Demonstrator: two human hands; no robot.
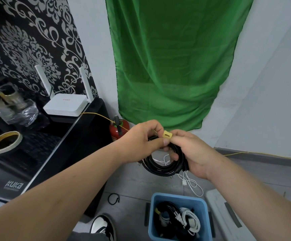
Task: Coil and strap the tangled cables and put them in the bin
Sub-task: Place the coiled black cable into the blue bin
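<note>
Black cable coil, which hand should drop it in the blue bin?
Probably the right hand. Its fingers curl through the black cable coil, and the blue bin sits below it. The left hand only pinches the top by the yellow strap.

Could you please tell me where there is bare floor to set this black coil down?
Bare tile lies between the small black loop and the blue bin, and right of the white cable toward the yellow wire. The bin is crowded with coiled cables.
</note>
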